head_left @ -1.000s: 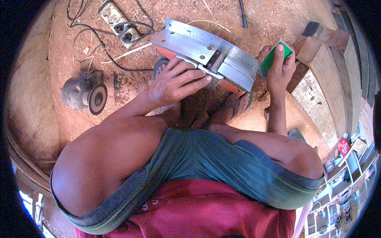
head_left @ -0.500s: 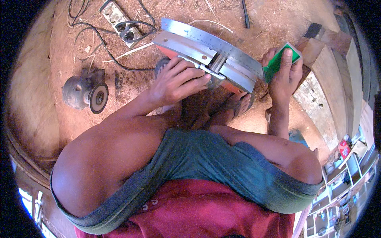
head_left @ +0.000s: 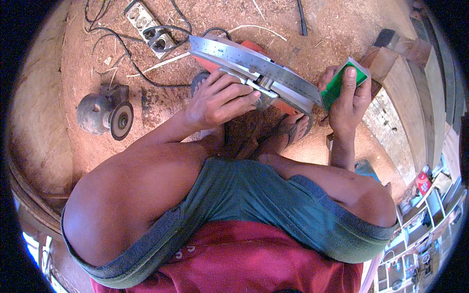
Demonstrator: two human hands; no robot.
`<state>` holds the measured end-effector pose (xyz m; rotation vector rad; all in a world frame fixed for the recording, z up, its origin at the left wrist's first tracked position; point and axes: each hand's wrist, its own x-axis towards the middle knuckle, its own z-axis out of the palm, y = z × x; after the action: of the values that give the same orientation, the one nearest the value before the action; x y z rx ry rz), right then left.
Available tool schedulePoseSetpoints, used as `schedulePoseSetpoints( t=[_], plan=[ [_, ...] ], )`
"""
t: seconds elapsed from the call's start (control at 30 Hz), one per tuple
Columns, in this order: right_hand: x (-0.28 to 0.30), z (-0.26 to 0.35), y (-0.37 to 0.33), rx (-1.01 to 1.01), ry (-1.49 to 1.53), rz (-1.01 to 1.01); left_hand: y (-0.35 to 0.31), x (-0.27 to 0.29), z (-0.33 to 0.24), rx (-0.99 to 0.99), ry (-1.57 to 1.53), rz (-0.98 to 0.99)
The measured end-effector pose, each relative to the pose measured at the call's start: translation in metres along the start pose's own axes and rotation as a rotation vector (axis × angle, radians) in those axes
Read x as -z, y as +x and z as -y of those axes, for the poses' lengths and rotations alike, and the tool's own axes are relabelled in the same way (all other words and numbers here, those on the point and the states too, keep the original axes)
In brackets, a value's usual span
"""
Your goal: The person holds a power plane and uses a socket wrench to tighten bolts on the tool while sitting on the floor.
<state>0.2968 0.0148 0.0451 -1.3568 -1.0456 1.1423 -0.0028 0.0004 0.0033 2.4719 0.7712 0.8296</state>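
Planer (head_left: 288, 94), orange-bodied, metal sole upward, low beside the feet (head_left: 295, 128). Left hand (head_left: 220, 100) curled over its near side, steadying it. Right hand (head_left: 348, 100) wrapped round a green handle (head_left: 338, 87), thumb on top; steel ruler (head_left: 254, 59) runs from there along the sole, contact not clear. Risks, judged: left fingertips near the cutter slot (head_left: 266, 82), so a slip could nick them; slack left grip could let the planer rock; tilting the handle could scrape ruler against blade.
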Motion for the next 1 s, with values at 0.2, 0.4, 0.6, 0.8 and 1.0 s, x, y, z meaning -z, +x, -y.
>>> schedulePoseSetpoints(
  t=[0.2,0.4,0.6,0.8,1.0],
  plan=[
    [-0.006,0.005,-0.004,-0.029,-0.023,0.011,0.000,-0.001,0.000,-0.007,0.013,-0.014],
    [-0.002,0.003,-0.010,-0.019,-0.097,0.009,-0.001,-0.002,0.001,-0.015,0.004,-0.025],
    [-0.005,0.005,-0.011,-0.028,-0.047,0.017,-0.001,-0.002,0.001,-0.002,-0.004,-0.016],
    [-0.004,0.003,-0.013,-0.021,-0.032,0.037,-0.001,-0.003,0.001,-0.006,-0.008,-0.034],
    [-0.004,0.003,-0.014,-0.049,-0.037,0.020,-0.002,-0.004,0.001,-0.004,-0.005,-0.034]
  ],
)
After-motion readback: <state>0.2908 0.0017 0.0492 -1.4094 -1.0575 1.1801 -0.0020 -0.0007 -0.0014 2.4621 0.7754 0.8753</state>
